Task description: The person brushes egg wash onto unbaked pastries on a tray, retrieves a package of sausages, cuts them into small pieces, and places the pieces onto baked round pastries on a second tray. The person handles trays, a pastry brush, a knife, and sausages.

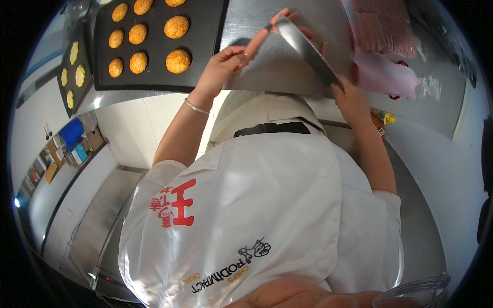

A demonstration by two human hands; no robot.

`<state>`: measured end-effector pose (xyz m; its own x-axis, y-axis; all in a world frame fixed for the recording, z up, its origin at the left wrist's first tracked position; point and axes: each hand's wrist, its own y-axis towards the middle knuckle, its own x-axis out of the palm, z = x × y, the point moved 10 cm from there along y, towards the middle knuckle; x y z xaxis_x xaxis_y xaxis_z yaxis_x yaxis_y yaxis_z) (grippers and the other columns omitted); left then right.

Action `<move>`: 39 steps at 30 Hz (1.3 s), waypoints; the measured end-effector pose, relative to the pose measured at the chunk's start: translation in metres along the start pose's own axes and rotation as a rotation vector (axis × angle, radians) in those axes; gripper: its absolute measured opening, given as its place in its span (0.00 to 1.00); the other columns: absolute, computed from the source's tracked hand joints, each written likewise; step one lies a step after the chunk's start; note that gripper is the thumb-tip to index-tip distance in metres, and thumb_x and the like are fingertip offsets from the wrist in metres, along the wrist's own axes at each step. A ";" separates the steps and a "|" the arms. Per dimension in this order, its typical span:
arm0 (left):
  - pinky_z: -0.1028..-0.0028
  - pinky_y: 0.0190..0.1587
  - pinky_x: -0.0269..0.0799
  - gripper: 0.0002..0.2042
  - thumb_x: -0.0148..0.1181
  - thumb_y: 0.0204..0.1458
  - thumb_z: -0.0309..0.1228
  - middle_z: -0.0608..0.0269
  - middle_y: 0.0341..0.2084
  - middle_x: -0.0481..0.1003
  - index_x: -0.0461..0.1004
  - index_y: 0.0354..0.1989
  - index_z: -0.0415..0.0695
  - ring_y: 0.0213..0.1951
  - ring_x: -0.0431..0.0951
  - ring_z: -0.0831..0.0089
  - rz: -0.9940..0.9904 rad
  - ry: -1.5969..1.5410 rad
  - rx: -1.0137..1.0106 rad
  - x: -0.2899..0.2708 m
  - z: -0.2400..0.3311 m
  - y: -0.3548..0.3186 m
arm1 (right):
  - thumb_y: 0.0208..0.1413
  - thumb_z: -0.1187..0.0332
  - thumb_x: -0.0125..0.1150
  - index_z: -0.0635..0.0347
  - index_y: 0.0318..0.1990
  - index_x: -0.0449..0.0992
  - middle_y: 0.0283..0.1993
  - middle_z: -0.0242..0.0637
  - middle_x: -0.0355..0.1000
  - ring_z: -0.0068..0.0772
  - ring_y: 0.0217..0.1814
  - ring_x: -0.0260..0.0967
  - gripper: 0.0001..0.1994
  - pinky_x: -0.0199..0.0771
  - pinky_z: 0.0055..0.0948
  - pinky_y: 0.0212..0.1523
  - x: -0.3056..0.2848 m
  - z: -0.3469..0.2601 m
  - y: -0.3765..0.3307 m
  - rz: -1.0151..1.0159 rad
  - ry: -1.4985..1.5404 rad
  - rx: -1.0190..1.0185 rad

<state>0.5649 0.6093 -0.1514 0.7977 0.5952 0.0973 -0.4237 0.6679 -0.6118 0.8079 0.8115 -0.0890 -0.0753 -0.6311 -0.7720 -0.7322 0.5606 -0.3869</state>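
Observation:
My left hand (pixel 224 68) pinches a pinkish sausage (pixel 255 44) over the metal worktop (pixel 246 74). In my right hand (pixel 353 100) is a knife (pixel 307 51) with a long broad blade; my fingers close around its handle, which they mostly hide. The blade slants up and left, its far end close to the tip of the held sausage. I cannot tell whether they touch. Several more sausages (pixel 306 32) lie on the worktop behind and beside the blade, partly covered by it and slightly blurred.
A black baking tray (pixel 154 82) with several round golden buns stands left of my hands. Further left, a second dark tray (pixel 88 84) holds pale long pieces. Plastic packs of pink sausages (pixel 382 28) and a pink wrapper (pixel 385 74) lie at the right. A yellow-capped bottle (pixel 382 117) sits below the worktop's edge.

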 end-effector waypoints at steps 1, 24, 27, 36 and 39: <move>0.81 0.42 0.68 0.11 0.57 0.57 0.31 0.67 0.35 0.76 0.75 0.46 0.41 0.37 0.73 0.81 -0.011 0.066 0.004 0.005 -0.006 0.002 | 0.59 0.64 0.54 0.49 0.50 0.74 0.24 0.41 0.74 0.43 0.26 0.74 0.12 0.71 0.39 0.30 -0.002 0.000 0.002 -0.031 0.051 0.050; 0.68 0.31 0.68 0.12 0.70 0.42 0.32 0.65 0.23 0.70 0.70 0.29 0.48 0.29 0.71 0.65 0.299 0.971 0.747 0.051 0.023 -0.023 | 0.55 0.71 0.58 0.56 0.51 0.73 0.35 0.40 0.77 0.38 0.30 0.76 0.15 0.75 0.33 0.31 0.012 -0.096 -0.044 0.131 -0.138 -0.348; 0.69 0.30 0.68 0.11 0.70 0.43 0.32 0.65 0.22 0.70 0.70 0.27 0.48 0.29 0.71 0.66 0.310 0.974 0.741 0.051 0.022 -0.022 | 0.55 0.70 0.58 0.56 0.51 0.73 0.33 0.40 0.77 0.38 0.29 0.75 0.15 0.75 0.34 0.30 0.019 -0.086 -0.042 0.079 -0.126 -0.265; 0.68 0.30 0.68 0.11 0.70 0.44 0.33 0.65 0.23 0.70 0.71 0.28 0.47 0.29 0.71 0.66 0.304 0.980 0.744 0.049 0.019 -0.021 | 0.57 0.69 0.56 0.56 0.51 0.73 0.32 0.43 0.77 0.41 0.28 0.75 0.14 0.75 0.35 0.30 0.020 -0.090 -0.041 0.041 -0.100 -0.235; 0.68 0.31 0.68 0.11 0.69 0.44 0.33 0.65 0.24 0.70 0.71 0.29 0.47 0.29 0.71 0.65 0.297 0.971 0.750 0.048 0.019 -0.022 | 0.58 0.69 0.56 0.56 0.51 0.73 0.32 0.42 0.77 0.41 0.28 0.75 0.13 0.75 0.36 0.30 0.022 -0.089 -0.041 0.029 -0.095 -0.220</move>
<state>0.6049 0.6319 -0.1186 0.4812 0.4049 -0.7775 -0.5251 0.8433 0.1141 0.7760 0.7269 -0.0453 -0.0420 -0.5572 -0.8293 -0.8613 0.4409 -0.2526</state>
